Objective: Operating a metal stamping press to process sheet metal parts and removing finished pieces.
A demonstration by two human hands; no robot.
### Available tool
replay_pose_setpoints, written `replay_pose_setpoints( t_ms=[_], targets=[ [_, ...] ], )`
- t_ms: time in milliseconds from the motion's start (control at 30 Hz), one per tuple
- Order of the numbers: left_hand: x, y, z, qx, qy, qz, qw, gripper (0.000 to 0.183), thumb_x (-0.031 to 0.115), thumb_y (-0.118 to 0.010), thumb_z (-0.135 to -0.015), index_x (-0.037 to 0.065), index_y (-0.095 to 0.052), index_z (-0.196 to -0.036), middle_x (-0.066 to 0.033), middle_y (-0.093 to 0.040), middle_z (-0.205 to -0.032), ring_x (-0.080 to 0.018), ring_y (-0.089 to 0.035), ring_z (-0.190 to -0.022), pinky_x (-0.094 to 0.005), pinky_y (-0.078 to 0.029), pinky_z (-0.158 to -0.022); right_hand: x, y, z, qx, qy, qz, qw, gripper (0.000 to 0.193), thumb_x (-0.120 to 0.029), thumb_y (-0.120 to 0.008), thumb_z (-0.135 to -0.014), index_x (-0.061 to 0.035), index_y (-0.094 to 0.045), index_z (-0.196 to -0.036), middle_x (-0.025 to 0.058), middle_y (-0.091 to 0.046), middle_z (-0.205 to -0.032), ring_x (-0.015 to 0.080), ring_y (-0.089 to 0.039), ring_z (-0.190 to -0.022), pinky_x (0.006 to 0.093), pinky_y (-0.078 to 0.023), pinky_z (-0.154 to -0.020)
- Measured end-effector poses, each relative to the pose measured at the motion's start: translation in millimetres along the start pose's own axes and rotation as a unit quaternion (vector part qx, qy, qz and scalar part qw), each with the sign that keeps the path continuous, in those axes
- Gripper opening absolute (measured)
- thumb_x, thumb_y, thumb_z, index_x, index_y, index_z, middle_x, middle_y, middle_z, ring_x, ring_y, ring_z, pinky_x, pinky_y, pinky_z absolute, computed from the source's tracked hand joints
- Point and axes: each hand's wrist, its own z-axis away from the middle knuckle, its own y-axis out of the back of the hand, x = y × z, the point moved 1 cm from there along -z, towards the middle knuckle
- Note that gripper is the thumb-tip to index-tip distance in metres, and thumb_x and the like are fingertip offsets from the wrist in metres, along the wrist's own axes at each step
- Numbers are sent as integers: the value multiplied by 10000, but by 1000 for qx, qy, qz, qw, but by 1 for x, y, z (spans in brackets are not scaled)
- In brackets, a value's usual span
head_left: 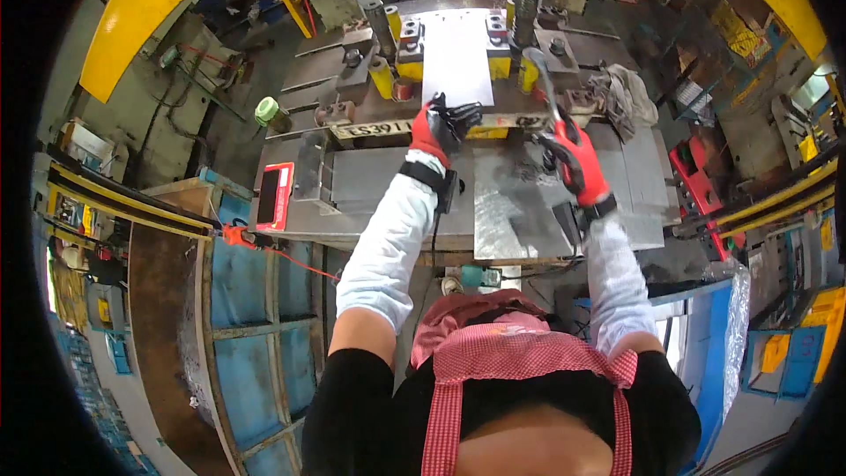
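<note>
My left hand (443, 130), in a red and black glove with a white sleeve, reaches to the near edge of a bright flat metal sheet (456, 53) lying in the press die; its fingers are spread and hold nothing. My right hand (575, 157), gloved the same way, grips a curved metal hook tool (539, 70) whose tip arches up toward the right side of the die. Below both hands a stack of grey metal sheets (520, 207) lies on the work table (370, 185).
Yellow guide posts (382, 77) and steel blocks flank the die. A crumpled rag (627, 92) lies at the right, a red-cased device (275, 196) at the table's left, a green round object (266, 110) beyond it. Blue bins (247, 286) stand at lower left, a red box (696, 183) at right.
</note>
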Motion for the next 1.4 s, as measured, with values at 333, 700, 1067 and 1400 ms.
replay_pose_setpoints(
  t_ms=[333, 700, 1067, 1400],
  targets=[
    [3, -8, 3, -1, 78, 19, 997, 430, 322, -428, -882, -68, -447, -1060, -266, -575, -941, -338, -605, -797, -397, -508, -736, -20, -39, -165, -108, -45, 4, 993, 162, -181, -527, -816, -106, -610, -933, 7, -548, -630, 105, -497, -505, 230, -380, -439],
    [-2, 25, -5, 21, 65, -28, 997, 552, 402, -415, -870, -121, -478, -1032, -271, -573, -955, -340, -598, -846, -399, -494, -778, 0, 45, 112, 102, -157, -5, 982, 603, -78, -557, -782, -53, -295, -1324, 36, -561, -790, 84, -467, -534, 221, -390, -463],
    [19, -5, -56, 41, -9, 6, 999, 412, 238, -356, -902, -107, -404, -1121, -288, -522, -1049, -364, -563, -935, -407, -480, -844, 66, 65, 122, 204, -179, 29, 962, 249, -123, -567, -773, -96, -529, -1018, -15, -444, -586, 60, -391, -419, 212, -308, -366],
    [34, -2, -37, -33, 42, 16, 998, 431, 315, -373, -899, -34, -413, -1149, -242, -536, -1055, -346, -560, -933, -409, -473, -814, 88, 114, 148, 238, -109, 31, 965, 193, -196, -546, -824, -25, -537, -914, 12, -499, -592, 97, -450, -449, 232, -386, -424]
  ],
)
